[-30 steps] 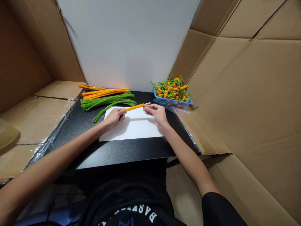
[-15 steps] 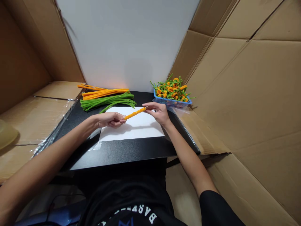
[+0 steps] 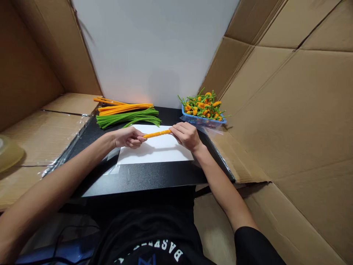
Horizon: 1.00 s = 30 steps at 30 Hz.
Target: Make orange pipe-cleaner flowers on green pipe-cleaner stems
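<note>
A coiled orange pipe cleaner (image 3: pixel 157 134) stretches between my two hands, above a white sheet of paper (image 3: pixel 154 156). Its left end is pinched in my left hand (image 3: pixel 129 137), between thumb and fingers. My right hand (image 3: pixel 186 135) has its fingers closed around the other end, which they hide. The coil is nearly level, rising slightly to the right. Behind the left hand lie a bundle of green pipe cleaners (image 3: pixel 127 117) and a bundle of straight orange pipe cleaners (image 3: pixel 121 108).
A blue basket (image 3: pixel 202 120) at the back right holds several orange flowers (image 3: pixel 202 105) with green stems. The paper lies on a black table (image 3: pixel 154 176). Cardboard walls (image 3: pixel 298 110) stand at both sides, and a pale rounded object (image 3: pixel 11 152) sits at far left.
My right hand has turned and its fingers have closed over the coil's right end. The coil now lies closer to level. The view has shifted slightly.
</note>
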Each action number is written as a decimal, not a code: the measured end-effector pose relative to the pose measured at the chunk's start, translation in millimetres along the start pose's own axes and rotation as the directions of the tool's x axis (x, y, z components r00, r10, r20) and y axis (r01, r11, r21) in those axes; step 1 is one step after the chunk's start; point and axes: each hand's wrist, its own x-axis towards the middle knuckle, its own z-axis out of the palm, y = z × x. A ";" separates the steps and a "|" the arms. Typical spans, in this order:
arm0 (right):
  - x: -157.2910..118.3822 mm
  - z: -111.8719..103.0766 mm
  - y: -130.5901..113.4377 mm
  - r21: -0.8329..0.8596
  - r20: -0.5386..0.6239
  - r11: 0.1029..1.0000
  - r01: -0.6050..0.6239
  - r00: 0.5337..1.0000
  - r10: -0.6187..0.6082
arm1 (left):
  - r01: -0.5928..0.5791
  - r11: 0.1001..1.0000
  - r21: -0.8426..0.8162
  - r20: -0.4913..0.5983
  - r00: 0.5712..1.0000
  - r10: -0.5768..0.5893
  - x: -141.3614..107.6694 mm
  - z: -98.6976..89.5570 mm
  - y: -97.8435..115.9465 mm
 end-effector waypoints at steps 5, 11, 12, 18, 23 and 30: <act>2.0 5.6 -9.2 -0.067 0.000 0.997 0.040 0.999 -0.040 | -0.024 0.999 -0.036 0.027 0.999 0.025 -4.7 -9.5 4.8; 0.5 8.1 -7.9 -0.066 -0.072 0.998 0.005 0.997 -0.010 | -0.100 0.990 0.100 -0.105 0.988 0.111 0.0 -4.8 3.0; 0.1 8.9 -6.3 -0.046 -0.092 0.999 -0.011 0.996 0.007 | -0.115 0.978 0.176 -0.147 0.979 0.141 2.1 -3.1 1.6; -2.5 17.0 -0.6 0.187 -0.221 0.966 -0.179 0.950 0.219 | -0.195 0.716 0.670 -0.203 0.880 0.429 14.1 3.3 -5.1; -1.7 22.4 -5.9 0.419 -0.172 0.838 -0.348 0.876 0.450 | -0.017 0.393 0.920 -0.265 0.709 0.653 14.4 5.4 -5.6; 0.4 30.3 -9.0 0.666 0.114 0.527 -0.527 0.771 0.627 | 0.404 0.053 0.913 -0.277 0.519 0.809 13.5 12.1 -11.2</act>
